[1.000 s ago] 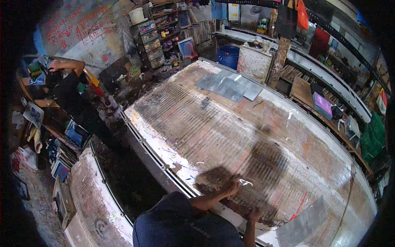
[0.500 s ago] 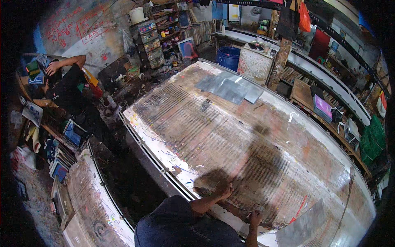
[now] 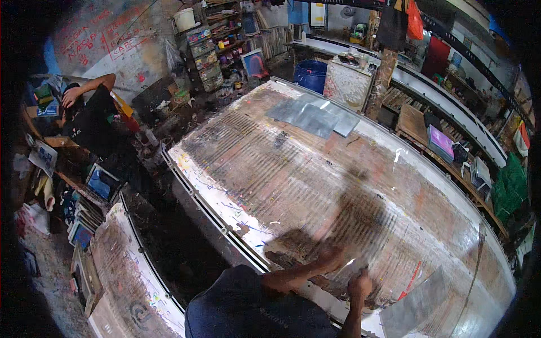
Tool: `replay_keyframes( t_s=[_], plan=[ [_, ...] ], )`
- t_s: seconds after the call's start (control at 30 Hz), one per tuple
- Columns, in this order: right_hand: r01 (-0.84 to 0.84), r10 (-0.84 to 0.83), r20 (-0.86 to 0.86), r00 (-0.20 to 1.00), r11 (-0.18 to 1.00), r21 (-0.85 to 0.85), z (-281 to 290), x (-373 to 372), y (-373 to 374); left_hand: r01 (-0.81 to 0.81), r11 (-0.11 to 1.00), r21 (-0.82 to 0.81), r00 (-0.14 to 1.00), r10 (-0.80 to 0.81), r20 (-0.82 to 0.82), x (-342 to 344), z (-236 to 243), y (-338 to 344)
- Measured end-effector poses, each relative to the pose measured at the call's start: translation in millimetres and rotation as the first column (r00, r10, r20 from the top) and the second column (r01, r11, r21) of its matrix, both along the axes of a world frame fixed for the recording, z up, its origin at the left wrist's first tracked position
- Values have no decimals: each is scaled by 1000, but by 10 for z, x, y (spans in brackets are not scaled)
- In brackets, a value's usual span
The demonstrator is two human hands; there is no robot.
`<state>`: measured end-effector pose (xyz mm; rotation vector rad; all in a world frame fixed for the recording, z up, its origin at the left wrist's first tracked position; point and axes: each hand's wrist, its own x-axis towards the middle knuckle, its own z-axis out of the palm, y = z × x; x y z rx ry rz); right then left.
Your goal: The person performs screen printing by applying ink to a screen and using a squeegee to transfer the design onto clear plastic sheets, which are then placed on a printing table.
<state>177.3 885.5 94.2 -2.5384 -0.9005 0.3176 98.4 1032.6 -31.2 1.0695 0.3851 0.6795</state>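
Two hands: both of the person's bare hands work at the near edge of a long, paint-stained, ribbed work table [image 3: 315,169] that runs from near right to far left.
Left hand: the left hand [image 3: 329,256] lies on the table top, blurred; whether its fingers are spread or together cannot be told.
Right hand: the right hand [image 3: 360,284] is curled into a fist just right of and nearer than the left; what it grips cannot be told.
Sheet at the hands: a thin, clear, glinting plastic sheet [image 3: 352,265] lies flat on the table between and just beyond the two hands; it seems to touch both, but the blur leaves that unsure.
Dark patch: a dark brown stained patch [image 3: 360,217] spreads on the table just beyond the hands.
Far sheets: grey flat metal sheets [image 3: 313,115] lie overlapped at the far end of the table, well apart from the hands.
Near-right sheet: a grey translucent sheet [image 3: 414,307] lies at the near right corner of the table.
Far left: another person in a dark shirt [image 3: 93,121] bends over a cluttered bench, one arm raised.
Far background: a blue plastic barrel [image 3: 311,73] stands beyond the table's far end, beside shelves of small pots [image 3: 211,50].
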Motion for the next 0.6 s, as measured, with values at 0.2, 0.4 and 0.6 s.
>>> replay_keyframes(
  t_s=[0.2,0.4,0.6],
  plan=[
    [-91,40,214,976,967,236,625,38,165,478,736,-479,862,-289,416,148,411,17],
    [85,-96,-14,995,795,601,-403,256,-28,141,977,-161,945,-85,316,46,-549,391],
    [231,-93,-417,904,927,295,-1714,617,-595,-252,968,-2,654,172,737,-116,-1108,625]
  ],
)
